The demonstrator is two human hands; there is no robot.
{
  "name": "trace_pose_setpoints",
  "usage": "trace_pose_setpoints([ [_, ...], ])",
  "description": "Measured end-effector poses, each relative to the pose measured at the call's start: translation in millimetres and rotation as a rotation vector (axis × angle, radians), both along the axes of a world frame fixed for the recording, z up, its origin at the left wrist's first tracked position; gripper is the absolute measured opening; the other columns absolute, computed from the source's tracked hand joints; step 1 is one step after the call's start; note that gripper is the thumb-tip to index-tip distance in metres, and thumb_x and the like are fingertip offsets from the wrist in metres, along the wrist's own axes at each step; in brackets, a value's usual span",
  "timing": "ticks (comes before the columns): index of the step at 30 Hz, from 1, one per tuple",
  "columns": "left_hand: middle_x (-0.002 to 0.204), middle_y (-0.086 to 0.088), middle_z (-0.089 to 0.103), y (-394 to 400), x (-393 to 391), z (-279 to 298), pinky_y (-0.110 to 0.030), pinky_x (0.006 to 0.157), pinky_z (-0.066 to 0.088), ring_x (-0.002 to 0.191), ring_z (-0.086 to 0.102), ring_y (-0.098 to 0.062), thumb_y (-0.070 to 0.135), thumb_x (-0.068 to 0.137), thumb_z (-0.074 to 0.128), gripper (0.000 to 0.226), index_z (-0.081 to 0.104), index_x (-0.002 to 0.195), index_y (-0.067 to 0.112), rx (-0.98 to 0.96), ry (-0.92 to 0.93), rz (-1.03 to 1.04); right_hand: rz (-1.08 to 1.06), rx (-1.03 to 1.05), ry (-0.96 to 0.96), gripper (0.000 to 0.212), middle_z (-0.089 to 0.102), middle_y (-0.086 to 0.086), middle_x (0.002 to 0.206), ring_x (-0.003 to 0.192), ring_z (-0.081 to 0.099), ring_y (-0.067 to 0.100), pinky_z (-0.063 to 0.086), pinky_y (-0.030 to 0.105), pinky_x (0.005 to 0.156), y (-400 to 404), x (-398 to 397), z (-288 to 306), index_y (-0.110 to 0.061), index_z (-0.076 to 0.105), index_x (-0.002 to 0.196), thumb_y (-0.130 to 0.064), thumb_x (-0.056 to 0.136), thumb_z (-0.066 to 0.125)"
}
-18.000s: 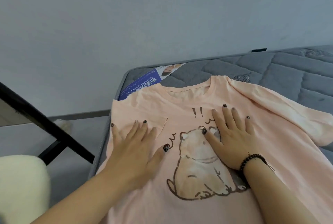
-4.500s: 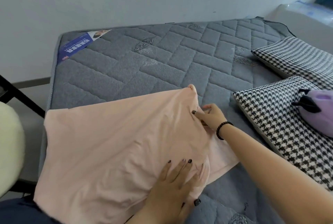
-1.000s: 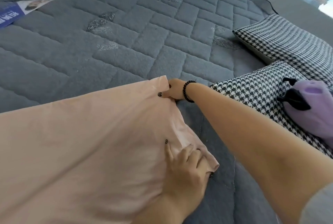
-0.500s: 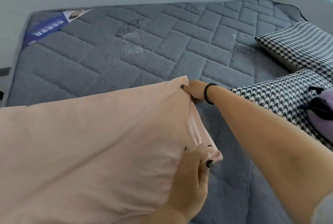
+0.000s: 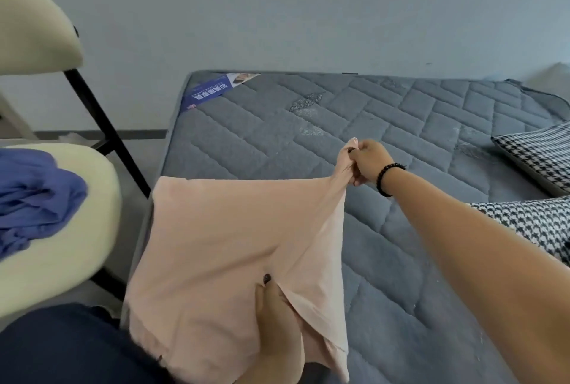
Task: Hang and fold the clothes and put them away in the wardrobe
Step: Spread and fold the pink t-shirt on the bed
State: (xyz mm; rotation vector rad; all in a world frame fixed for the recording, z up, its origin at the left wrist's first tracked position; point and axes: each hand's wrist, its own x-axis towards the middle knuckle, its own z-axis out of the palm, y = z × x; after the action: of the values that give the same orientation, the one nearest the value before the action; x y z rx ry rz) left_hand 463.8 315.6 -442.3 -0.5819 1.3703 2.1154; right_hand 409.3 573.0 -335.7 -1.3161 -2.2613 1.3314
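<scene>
Soft peach T-shirt (image 5: 234, 238) is lifted over a quilted grey mattress (image 5: 385, 124). Right hand (image 5: 367, 163) pinches its far corner; left hand (image 5: 277, 319) grips its near edge.

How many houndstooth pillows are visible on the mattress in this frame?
2. One houndstooth pillow lies at the far right edge; a nearer one shows just behind the right forearm, partly covered by it. Others may lie beyond the frame.

Peach-pink T-shirt (image 5: 222, 238), plain on visible side; grey quilted mattress (image 5: 385, 124), chevron stitch, w/ blue-and-white label (image 5: 212, 90) at corner; black-and-white houndstooth pillows (image 5: 536, 152); cream chair (image 5: 58, 229), black frame; blue garment (image 5: 34, 198) on seat; black bead bracelet (image 5: 387, 178); dark nail polish; pale grey wall (image 5: 308, 7)
</scene>
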Motion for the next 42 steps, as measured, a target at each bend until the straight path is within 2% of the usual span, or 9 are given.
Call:
trace_pose_setpoints([
  [5, 0.124, 0.002, 0.065, -42, -20, -1, -0.048, 0.106, 0.041, 0.116, 0.06, -0.024, 0.078, 0.06, 0.068, 0.087, 0.057, 0.128, 0.024, -0.002, -0.008, 0.174, 0.141, 0.044, 0.053, 0.021, 0.06, 0.012, 0.064, 0.046, 0.059, 0.024, 0.047, 0.024, 0.039, -69, -61, 28, -0.013, 0.049, 0.083, -0.024, 0.099, 0.04],
  [8, 0.117, 0.003, 0.068, -77, -37, 7, -0.047, 0.102, 0.045, 0.108, 0.063, -0.023, 0.065, 0.059, 0.078, 0.079, 0.059, 0.122, 0.022, -0.055, 0.024, 0.167, 0.236, 0.1, 0.057, 0.028, 0.066, 0.017, 0.072, 0.057, 0.065, 0.029, 0.057, 0.035, 0.052, -112, -102, 25, -0.013, 0.05, 0.078, -0.029, 0.098, 0.038],
  [17, 0.131, -0.008, 0.055, -157, -82, -1, -0.05, 0.1, 0.045, 0.112, 0.056, -0.032, 0.038, 0.099, 0.046, 0.048, 0.038, 0.143, 0.022, -0.155, -0.126, 0.4, 0.371, 0.13, -0.059, 0.046, 0.068, 0.022, 0.086, 0.079, 0.067, 0.037, 0.058, 0.05, 0.073, -205, -207, -40, 0.0, 0.062, 0.086, -0.036, 0.098, 0.037],
  [24, 0.102, -0.016, 0.062, -184, -91, -5, -0.051, 0.089, 0.052, 0.092, 0.061, -0.034, 0.024, 0.099, 0.05, 0.021, 0.058, 0.111, 0.008, -0.222, -0.224, 0.439, 0.379, -0.021, -0.111, 0.034, 0.07, 0.021, 0.089, 0.083, 0.068, 0.035, 0.057, 0.046, 0.081, -246, -235, -81, 0.003, 0.064, 0.096, -0.024, 0.097, 0.042],
  [28, 0.116, 0.0, 0.052, -193, -91, 6, -0.036, 0.087, 0.043, 0.102, 0.052, -0.018, 0.004, 0.094, 0.05, 0.03, 0.048, 0.121, 0.016, -0.479, 0.026, 0.324, 0.399, -0.305, 0.088, 0.025, 0.07, 0.014, 0.093, 0.077, 0.064, 0.021, 0.054, 0.035, 0.08, -265, -220, -85, -0.005, 0.055, 0.115, -0.004, 0.096, 0.04],
  [32, 0.15, 0.015, 0.024, -189, -95, 1, -0.039, 0.117, 0.017, 0.143, 0.017, -0.008, 0.015, 0.092, 0.043, 0.052, 0.036, 0.142, 0.028, -0.93, 0.588, -0.04, 0.59, 0.16, 0.171, 0.037, 0.062, -0.003, 0.117, 0.107, 0.055, 0.01, 0.039, 0.021, 0.096, -263, -181, -85, -0.018, 0.054, 0.122, 0.001, 0.094, 0.039],
  [35, 0.156, 0.016, 0.011, -175, -99, -15, -0.037, 0.12, 0.01, 0.145, -0.001, 0.001, 0.022, 0.09, 0.031, 0.056, 0.031, 0.146, 0.027, -1.023, 0.931, -0.327, 0.667, 0.457, 0.161, 0.042, 0.051, 0.0, 0.138, 0.129, 0.043, 0.018, 0.028, 0.022, 0.108, -250, -149, -94, -0.017, 0.052, 0.13, 0.001, 0.095, 0.039],
  [39, 0.156, -0.002, 0.029, -155, -104, -32, -0.045, 0.112, 0.017, 0.147, 0.02, -0.018, 0.029, 0.093, 0.033, 0.057, 0.03, 0.148, 0.014, -1.176, 1.18, -0.644, 0.957, 0.688, -0.037, 0.052, 0.022, -0.002, 0.157, 0.147, 0.011, 0.019, 0.006, 0.037, 0.12, -234, -123, -118, -0.022, 0.033, 0.146, -0.034, 0.098, 0.021],
  [42, 0.156, -0.004, 0.03, -152, -106, -48, -0.052, 0.109, 0.02, 0.144, 0.026, -0.023, 0.044, 0.092, 0.034, 0.065, 0.031, 0.149, 0.013, -1.305, 1.123, -0.783, 1.011, 0.758, -0.213, 0.069, -0.004, -0.008, 0.16, 0.147, -0.006, 0.014, -0.007, 0.038, 0.118, -225, -120, -133, -0.032, 0.006, 0.151, -0.056, 0.087, -0.004],
])
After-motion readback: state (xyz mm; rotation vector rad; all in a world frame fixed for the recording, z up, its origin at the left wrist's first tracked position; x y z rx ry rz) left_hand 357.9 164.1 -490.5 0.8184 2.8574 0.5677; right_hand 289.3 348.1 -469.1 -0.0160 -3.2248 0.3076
